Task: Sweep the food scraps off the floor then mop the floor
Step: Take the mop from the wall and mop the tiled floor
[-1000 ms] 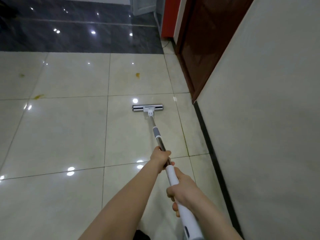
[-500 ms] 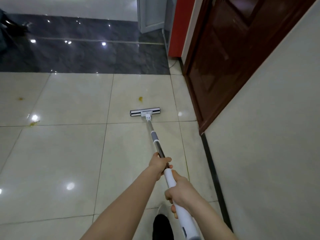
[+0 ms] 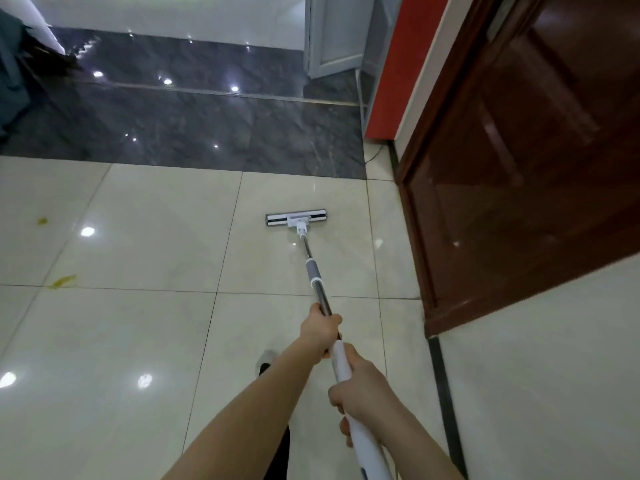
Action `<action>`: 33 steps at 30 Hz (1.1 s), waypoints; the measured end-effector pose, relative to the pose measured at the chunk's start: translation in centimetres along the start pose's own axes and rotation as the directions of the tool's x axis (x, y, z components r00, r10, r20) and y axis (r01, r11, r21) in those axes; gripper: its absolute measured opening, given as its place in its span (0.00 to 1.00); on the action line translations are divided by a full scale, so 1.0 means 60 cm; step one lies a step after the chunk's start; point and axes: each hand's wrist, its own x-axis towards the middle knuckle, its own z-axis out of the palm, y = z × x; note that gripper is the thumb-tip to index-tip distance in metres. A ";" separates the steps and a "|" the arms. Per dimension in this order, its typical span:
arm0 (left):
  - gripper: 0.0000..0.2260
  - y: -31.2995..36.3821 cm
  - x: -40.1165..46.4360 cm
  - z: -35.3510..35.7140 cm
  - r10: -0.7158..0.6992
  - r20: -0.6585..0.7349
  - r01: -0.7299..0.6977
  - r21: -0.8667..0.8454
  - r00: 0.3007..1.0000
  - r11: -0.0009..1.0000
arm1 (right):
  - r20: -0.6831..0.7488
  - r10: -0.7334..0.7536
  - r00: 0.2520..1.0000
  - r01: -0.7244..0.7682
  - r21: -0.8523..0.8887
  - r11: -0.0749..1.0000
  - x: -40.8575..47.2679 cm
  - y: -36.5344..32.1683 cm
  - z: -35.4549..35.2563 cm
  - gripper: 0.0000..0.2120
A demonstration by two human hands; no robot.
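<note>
A flat mop point(image 3: 296, 219) lies with its head on the cream floor tiles point(image 3: 138, 237), ahead of me and slightly right. Its metal pole with a grey collar point(image 3: 312, 271) runs back to a white handle point(image 3: 341, 363). My left hand point(image 3: 320, 329) grips the pole where metal meets white. My right hand point(image 3: 360, 393) grips the white handle lower down, closer to me. Two yellow food stains remain on the tiles at the left: a smear point(image 3: 63, 281) and a small spot point(image 3: 42, 221).
A dark brown door point(image 3: 519, 168) and a cream wall point(image 3: 554, 375) run close along the right. Dark grey marble flooring point(image 3: 190, 126) starts beyond the cream tiles. A red panel point(image 3: 391, 71) and a white door frame point(image 3: 332, 36) stand at the back. My shoe point(image 3: 265, 365) shows under my left arm.
The mop head has slid forward over the tile where a yellow spot lay; that spot no longer shows. I have stepped forward, and both hands keep their grip on the pole.
</note>
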 end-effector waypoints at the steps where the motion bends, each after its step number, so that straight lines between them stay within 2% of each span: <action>1: 0.10 0.031 0.033 -0.015 0.009 -0.010 -0.009 0.003 1.000 1.000 | -0.004 -0.004 1.000 0.004 0.014 1.000 0.027 -0.038 -0.010 0.34; 6: 0.16 0.193 0.215 -0.105 0.040 -0.034 -0.040 0.023 0.999 0.999 | -0.030 -0.027 0.999 0.028 0.029 0.999 0.179 -0.243 -0.055 0.40; 11: 0.15 0.334 0.387 -0.181 0.064 -0.060 -0.061 0.052 0.996 0.997 | -0.055 -0.078 0.995 0.080 0.041 0.996 0.330 -0.407 -0.089 0.37; 14: 0.15 0.374 0.454 -0.216 0.089 -0.066 -0.085 0.066 0.994 0.994 | -0.079 -0.093 0.992 0.097 0.046 0.994 0.394 -0.466 -0.083 0.34; 17: 0.16 0.376 0.476 -0.244 0.088 -0.066 -0.084 0.063 0.994 0.994 | -0.070 -0.078 0.995 0.083 0.068 0.994 0.421 -0.488 -0.055 0.36; 20: 0.16 0.350 0.456 -0.251 0.083 -0.066 -0.078 0.077 0.994 0.994 | -0.070 -0.064 0.996 0.067 0.041 0.997 0.402 -0.475 -0.032 0.36; 24: 0.17 0.295 0.374 -0.221 0.068 -0.072 -0.065 0.047 0.995 0.997 | 0.004 -0.107 0.994 0.106 0.028 0.994 0.326 -0.401 -0.039 0.33; 27: 0.18 0.210 0.279 -0.169 0.044 -0.099 -0.042 0.023 0.994 0.999 | 0.076 -0.090 0.993 0.091 -0.009 0.996 0.241 -0.301 -0.041 0.38; 33: 0.15 -0.020 0.025 -0.045 0.008 -0.221 -0.034 -0.113 0.975 0.993 | 0.183 -0.078 0.980 0.128 -0.279 0.952 0.039 -0.046 -0.013 0.42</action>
